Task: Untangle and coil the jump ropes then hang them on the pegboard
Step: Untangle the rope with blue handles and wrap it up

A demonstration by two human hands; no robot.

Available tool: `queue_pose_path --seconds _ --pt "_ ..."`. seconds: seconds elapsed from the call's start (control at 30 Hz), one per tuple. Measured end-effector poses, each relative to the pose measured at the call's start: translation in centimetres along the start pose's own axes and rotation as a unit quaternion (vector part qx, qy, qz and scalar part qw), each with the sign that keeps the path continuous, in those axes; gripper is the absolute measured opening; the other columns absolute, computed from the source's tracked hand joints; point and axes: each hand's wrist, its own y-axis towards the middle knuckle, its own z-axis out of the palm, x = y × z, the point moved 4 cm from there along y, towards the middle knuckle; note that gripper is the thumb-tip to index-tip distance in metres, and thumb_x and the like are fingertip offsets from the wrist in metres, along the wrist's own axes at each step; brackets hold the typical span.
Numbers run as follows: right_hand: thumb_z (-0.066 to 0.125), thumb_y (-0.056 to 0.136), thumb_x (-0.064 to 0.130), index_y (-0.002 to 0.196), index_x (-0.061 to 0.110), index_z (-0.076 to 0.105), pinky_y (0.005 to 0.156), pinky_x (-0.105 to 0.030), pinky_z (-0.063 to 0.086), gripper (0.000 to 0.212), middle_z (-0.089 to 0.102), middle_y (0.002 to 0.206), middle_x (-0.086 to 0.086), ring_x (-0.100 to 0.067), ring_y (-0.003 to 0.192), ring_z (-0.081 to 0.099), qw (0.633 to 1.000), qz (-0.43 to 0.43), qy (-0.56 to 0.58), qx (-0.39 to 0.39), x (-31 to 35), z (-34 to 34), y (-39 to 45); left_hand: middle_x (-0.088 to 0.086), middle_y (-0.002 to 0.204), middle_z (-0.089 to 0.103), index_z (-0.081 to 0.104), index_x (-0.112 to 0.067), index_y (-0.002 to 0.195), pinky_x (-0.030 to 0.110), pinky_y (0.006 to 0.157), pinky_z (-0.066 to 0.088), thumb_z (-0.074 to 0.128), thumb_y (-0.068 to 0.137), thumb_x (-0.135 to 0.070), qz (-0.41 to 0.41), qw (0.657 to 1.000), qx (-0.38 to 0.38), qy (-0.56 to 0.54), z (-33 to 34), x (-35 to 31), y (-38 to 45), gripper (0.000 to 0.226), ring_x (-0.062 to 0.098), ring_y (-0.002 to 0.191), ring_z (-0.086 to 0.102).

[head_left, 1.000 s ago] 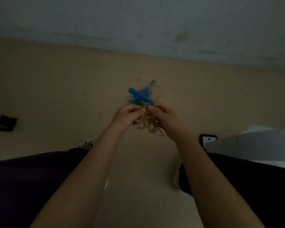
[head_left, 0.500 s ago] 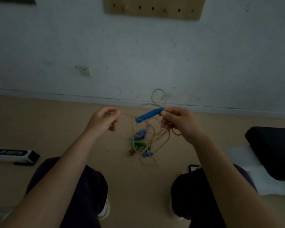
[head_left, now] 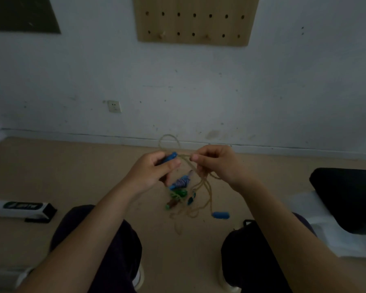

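My left hand [head_left: 154, 172] grips one blue handle [head_left: 169, 157] of a tan jump rope [head_left: 206, 187]. My right hand [head_left: 217, 163] pinches the tan cord just right of that handle, and loops hang down from it. A loop of the cord [head_left: 168, 140] arcs above my hands. The rope's other blue handle [head_left: 220, 215] dangles low near my right knee. On the floor below lie a blue-and-white rope bundle [head_left: 181, 182] and a green rope bundle [head_left: 178, 195]. A wooden pegboard [head_left: 195, 20] hangs high on the wall ahead.
My knees [head_left: 97, 240] frame the bottom of the view. A white and black box [head_left: 19, 209] lies on the floor at left. A black cushion [head_left: 347, 195] on white fabric is at right. A wall socket [head_left: 114, 106] sits low on the wall.
The blue handle has passed from my right hand to my left hand. My right hand now pinches the cord beside it. The view has tilted up, showing more of the pegboard.
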Motion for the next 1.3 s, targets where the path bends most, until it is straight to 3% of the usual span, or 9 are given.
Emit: queue_pose_path --seconds 0.23,0.33,0.43,0.53,0.67,0.8,0.97,1.13,1.3 --pt "0.072 0.088 0.023 0.083 0.026 0.074 0.07 -0.024 0.051 0.006 0.071 0.075 0.007 -0.001 0.071 0.062 0.993 0.019 -0.081 -0.086 -3.4 -2.8 1.8 0.008 0.069 0.072 0.072 -0.012 0.094 0.023 0.052 0.052 0.053 0.104 -0.02 -0.023 0.998 -0.049 0.012 -1.3 2.8 2.5 0.022 0.015 0.051 0.061" --pt "0.065 0.094 0.024 0.083 0.027 0.072 0.06 -0.008 0.042 0.013 0.066 0.065 0.022 0.009 0.063 0.057 0.991 0.029 -0.126 -0.042 -4.4 -2.7 2.8 0.0 0.06 0.062 0.07 -0.013 0.094 0.019 0.046 0.042 0.066 0.095 -0.03 -0.038 0.999 -0.022 0.012 -1.1 4.5 4.6 0.018 0.008 0.047 0.052" --pt "0.062 0.095 0.024 0.079 0.021 0.069 0.057 -0.018 0.042 0.019 0.055 0.054 0.016 0.0 0.053 0.048 0.992 0.049 -0.109 -0.038 -5.9 -2.8 3.6 -0.008 0.057 0.057 0.074 -0.023 0.092 0.018 0.049 0.042 0.076 0.087 -0.037 -0.036 0.998 0.034 0.051 -0.5 6.2 5.9 0.014 0.008 0.05 0.05" --pt "0.067 0.091 0.026 0.077 0.012 0.068 0.059 -0.026 0.045 0.02 0.053 0.059 0.003 -0.009 0.055 0.049 0.994 0.061 -0.079 -0.041 -7.5 -3.1 3.9 -0.003 0.065 0.067 0.073 -0.02 0.085 0.023 0.052 0.049 0.07 0.091 -0.034 -0.046 0.999 0.01 -0.002 -0.3 8.3 6.5 0.015 0.013 0.053 0.059" --pt "0.074 0.087 0.02 0.09 0.019 0.074 0.058 -0.014 0.046 0.004 0.066 0.07 0.012 0.003 0.063 0.058 0.989 0.087 -0.121 0.01 -9.1 -2.7 4.2 0.002 0.069 0.069 0.065 -0.016 0.088 0.024 0.049 0.047 0.063 0.092 -0.051 -0.059 0.997 -0.035 -0.033 -0.4 9.8 7.0 0.035 0.015 0.05 0.055" --pt "0.068 0.091 0.013 0.096 0.013 0.075 0.067 -0.023 0.053 0.008 0.069 0.076 0.004 -0.002 0.066 0.061 0.989 0.089 -0.115 -0.002 -9.6 -3.4 4.4 0.002 0.078 0.075 0.063 -0.011 0.091 0.037 0.074 0.058 0.058 0.1 -0.035 -0.076 0.995 -0.051 -0.035 -1.2 10.6 7.6 0.026 0.02 0.069 0.071" --pt "0.066 0.091 0.008 0.089 0.006 0.072 0.059 -0.021 0.05 0.007 0.061 0.066 -0.004 -0.009 0.058 0.057 0.995 0.067 -0.07 0.003 -9.0 -2.4 4.3 0.006 0.102 0.075 0.069 -0.019 0.102 0.042 0.09 0.055 0.073 0.089 -0.029 -0.097 0.994 0.051 0.029 -0.5 10.6 7.1 0.017 0.025 0.098 0.071" --pt "0.068 0.09 0.009 0.087 0.011 0.074 0.054 -0.025 0.047 0.007 0.063 0.068 -0.014 -0.016 0.055 0.054 0.994 0.071 -0.059 0.063 -8.6 0.2 4.0 0.002 0.075 0.072 0.066 -0.02 0.11 0.03 0.072 0.056 0.078 0.081 -0.047 -0.105 0.979 0.172 -0.042 2.4 9.8 5.8 0.042 0.017 0.069 0.067" --pt "0.068 0.09 0.012 0.096 0.014 0.074 0.063 -0.02 0.05 0.009 0.07 0.077 -0.002 -0.001 0.062 0.059 0.988 0.088 -0.09 0.089 -8.5 0.5 3.6 -0.01 0.052 0.045 0.077 -0.032 0.085 0.031 0.058 0.044 0.066 0.076 -0.066 -0.113 0.987 0.114 0.004 1.8 10.3 6.1 0.036 0.007 0.049 0.043"
